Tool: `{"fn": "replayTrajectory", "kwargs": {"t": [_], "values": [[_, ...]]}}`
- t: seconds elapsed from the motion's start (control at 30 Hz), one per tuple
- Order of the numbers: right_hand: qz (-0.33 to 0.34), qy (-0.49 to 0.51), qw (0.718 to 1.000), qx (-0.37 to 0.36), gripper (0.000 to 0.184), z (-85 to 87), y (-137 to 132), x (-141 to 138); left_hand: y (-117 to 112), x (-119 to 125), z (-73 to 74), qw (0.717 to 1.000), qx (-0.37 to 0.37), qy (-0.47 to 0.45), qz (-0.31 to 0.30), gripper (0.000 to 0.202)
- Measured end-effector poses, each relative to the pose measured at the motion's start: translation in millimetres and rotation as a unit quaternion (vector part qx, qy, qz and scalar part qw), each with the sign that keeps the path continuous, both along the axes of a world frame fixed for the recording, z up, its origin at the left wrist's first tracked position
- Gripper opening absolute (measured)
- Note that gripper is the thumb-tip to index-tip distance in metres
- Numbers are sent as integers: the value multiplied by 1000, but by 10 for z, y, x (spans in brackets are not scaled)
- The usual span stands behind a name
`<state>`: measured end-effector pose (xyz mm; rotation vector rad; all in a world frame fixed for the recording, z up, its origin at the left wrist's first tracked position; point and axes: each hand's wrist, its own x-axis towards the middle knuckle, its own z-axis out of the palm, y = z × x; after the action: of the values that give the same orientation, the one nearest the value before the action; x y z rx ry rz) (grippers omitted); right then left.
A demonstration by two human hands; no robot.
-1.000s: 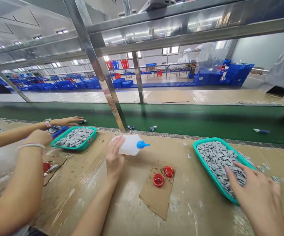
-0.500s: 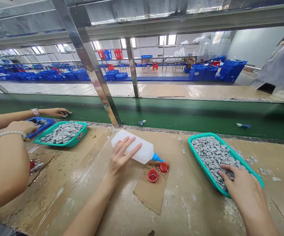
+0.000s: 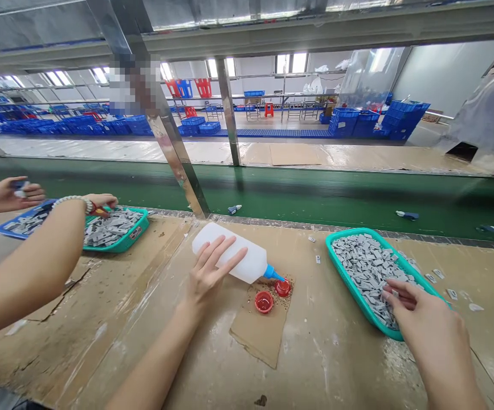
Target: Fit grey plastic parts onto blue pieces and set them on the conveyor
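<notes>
1. The left grip (image 3: pixel 207 279) is holding the bottle (image 3: pixel 229 253), a white plastic squeeze bottle, with the fingers spread across its side and the grip closed around it.
2. The bottle is lying tilted in that grip, its long axis slanting from upper left down to lower right. Its blue nozzle (image 3: pixel 272 273) is pointing down and right, ahead of the grip.
3. The nozzle tip is reaching the nearer of two red caps (image 3: pixel 282 288), though I cannot tell whether it is touching. The other cap (image 3: pixel 264 302) is sitting just beside it, and both are resting on a cardboard scrap (image 3: pixel 255 336) just beyond the left grip's fingertips.
4. Right of the bottle, the right grip (image 3: pixel 421 319) is resting in a teal tray (image 3: pixel 349 279) heaped with gray pieces (image 3: pixel 362 273). Its fingers are curled over the heap, and I cannot tell whether they are holding a piece.
5. Past the right grip, loose pieces (image 3: pixel 452 294) are lying on the worn surface (image 3: pixel 101 353).
6. Well left of the left grip, a co-worker's hands (image 3: pixel 3 196) are working over a blue tray (image 3: pixel 20 225) and a second teal tray (image 3: pixel 122 242).
7. Beyond the grips, a green conveyor belt (image 3: pixel 315 199) is running along the surface, and blue crates (image 3: pixel 358 125) are standing stacked across the room.
</notes>
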<state>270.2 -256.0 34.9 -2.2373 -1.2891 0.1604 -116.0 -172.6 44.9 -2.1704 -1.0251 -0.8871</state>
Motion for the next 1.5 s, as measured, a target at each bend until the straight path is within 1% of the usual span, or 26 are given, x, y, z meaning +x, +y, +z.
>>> {"fn": "replayTrajectory", "kwargs": {"t": [0.1,0.2,0.3,0.43,0.6,0.7,0.8,0.87,0.97,1.07,1.17,1.23,1.3,1.37,1.43,1.5], "values": [[-41,18,999,-27,28,124,-10,-76,0,6,1,1000,-6,-2,-1,46],[-58,67,996,19,25,180,0,-128,12,-5,-19,1000,-15,-14,-5,44],[-61,123,988,71,27,176,15,-154,26,-13,-30,1000,-21,-21,-6,44],[-50,177,977,111,37,196,27,-201,37,-9,-14,999,-35,-42,-3,45],[-43,226,964,136,38,235,25,-262,58,-21,-32,997,-53,-62,-4,51],[-44,260,955,139,36,219,25,-286,67,-31,-57,997,-50,-62,-5,51],[-43,285,947,142,32,181,37,-289,66,-33,-63,997,-45,-56,-4,47],[-40,283,947,147,31,152,50,-273,60,-33,-55,998,-40,-48,-3,45],[-28,260,955,137,33,115,65,-232,48,-29,-36,998,-37,-40,-4,44],[4,241,963,119,32,97,74,-204,40,-25,-23,999,-35,-34,-3,45],[31,231,968,97,33,114,76,-214,42,-22,-25,999,-33,-24,-5,46],[18,237,967,91,35,146,73,-239,45,-18,-31,999,-31,-18,-7,45],[-14,246,965,88,38,186,64,-268,45,-14,-35,999,-29,-14,-7,45],[-43,249,964,82,37,223,52,-293,41,-9,-31,999,-28,-15,-5,45],[-55,246,964,82,33,243,43,-307,35,-8,-25,999,-28,-17,-4,46],[-52,248,963,92,31,245,39,-310,32,-13,-22,999,-28,-18,-4,46]]}}
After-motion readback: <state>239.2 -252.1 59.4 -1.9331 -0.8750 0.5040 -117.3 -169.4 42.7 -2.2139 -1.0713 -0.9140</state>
